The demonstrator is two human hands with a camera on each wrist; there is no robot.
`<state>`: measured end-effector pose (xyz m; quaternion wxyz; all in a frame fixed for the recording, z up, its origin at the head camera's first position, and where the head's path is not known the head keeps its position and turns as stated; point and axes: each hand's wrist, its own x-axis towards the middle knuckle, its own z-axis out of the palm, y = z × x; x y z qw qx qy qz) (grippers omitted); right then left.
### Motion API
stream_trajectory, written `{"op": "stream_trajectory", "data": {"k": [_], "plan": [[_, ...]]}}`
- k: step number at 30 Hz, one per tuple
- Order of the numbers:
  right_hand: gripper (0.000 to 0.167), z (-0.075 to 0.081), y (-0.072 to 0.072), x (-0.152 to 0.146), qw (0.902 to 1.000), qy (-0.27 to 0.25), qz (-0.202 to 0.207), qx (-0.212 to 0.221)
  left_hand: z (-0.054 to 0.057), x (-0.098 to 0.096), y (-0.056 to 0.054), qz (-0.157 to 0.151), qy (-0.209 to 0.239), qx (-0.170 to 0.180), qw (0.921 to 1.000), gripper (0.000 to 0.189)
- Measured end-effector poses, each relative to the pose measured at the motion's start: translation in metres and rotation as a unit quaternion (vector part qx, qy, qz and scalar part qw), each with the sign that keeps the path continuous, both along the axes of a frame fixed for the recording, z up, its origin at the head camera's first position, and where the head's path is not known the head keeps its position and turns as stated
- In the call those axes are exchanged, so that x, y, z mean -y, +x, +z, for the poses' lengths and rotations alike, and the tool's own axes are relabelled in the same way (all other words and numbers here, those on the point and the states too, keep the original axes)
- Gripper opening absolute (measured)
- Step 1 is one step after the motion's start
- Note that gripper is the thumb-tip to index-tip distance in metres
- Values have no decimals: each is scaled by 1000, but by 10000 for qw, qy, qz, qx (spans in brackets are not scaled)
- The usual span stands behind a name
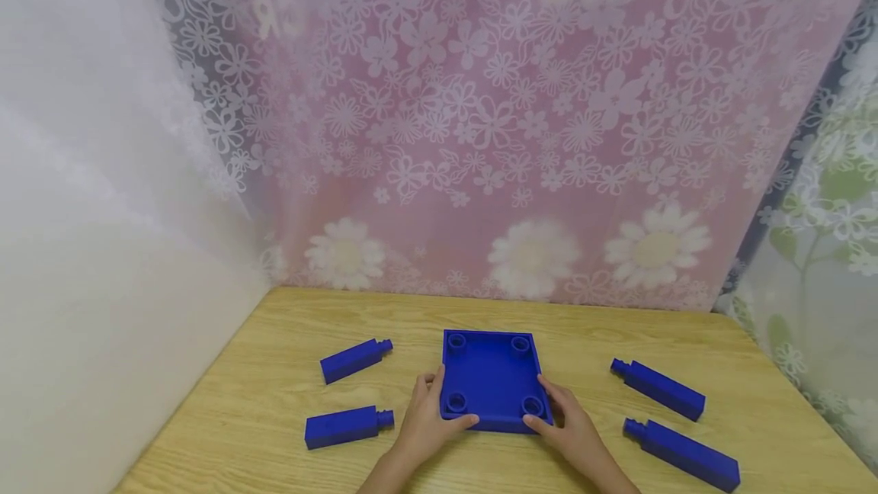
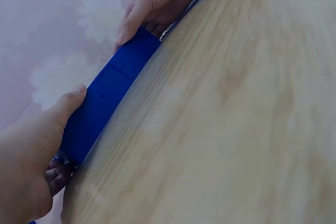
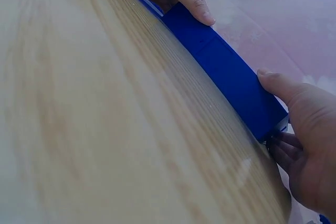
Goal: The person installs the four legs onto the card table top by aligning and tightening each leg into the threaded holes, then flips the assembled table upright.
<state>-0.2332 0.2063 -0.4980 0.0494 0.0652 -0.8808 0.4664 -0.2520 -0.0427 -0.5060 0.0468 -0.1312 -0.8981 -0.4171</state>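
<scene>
A blue square tray-like panel (image 1: 490,380) lies on the table with its raised rim up and a round socket in each corner. My left hand (image 1: 427,418) grips its near left corner, thumb over the front rim and fingers along the left side. At the near right corner my right hand (image 1: 572,429) holds it the same way. In the left wrist view the panel's front wall (image 2: 113,85) stands close over the wood, between both hands. The right wrist view shows that wall (image 3: 226,72) too, with a thumb on its top edge at either end.
Left of the panel lie two blue square bars with narrow ribbed ends, a far bar (image 1: 351,361) and a near bar (image 1: 341,428). Two similar bars, a far one (image 1: 664,389) and a near one (image 1: 689,454), lie on the right. A flowered curtain (image 1: 480,136) hangs behind the wooden table (image 1: 274,372).
</scene>
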Motion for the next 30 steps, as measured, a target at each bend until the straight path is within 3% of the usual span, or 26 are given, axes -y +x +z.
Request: {"op": "stream_trajectory", "data": {"k": [20, 30], "plan": [[75, 1, 5, 0, 9997, -175, -67, 148, 2, 0, 5, -36, 146, 89, 9998, 103], [76, 1, 12, -4, 9998, -17, -142, 167, 2, -4, 10, -114, 95, 23, 9999, 103]]}}
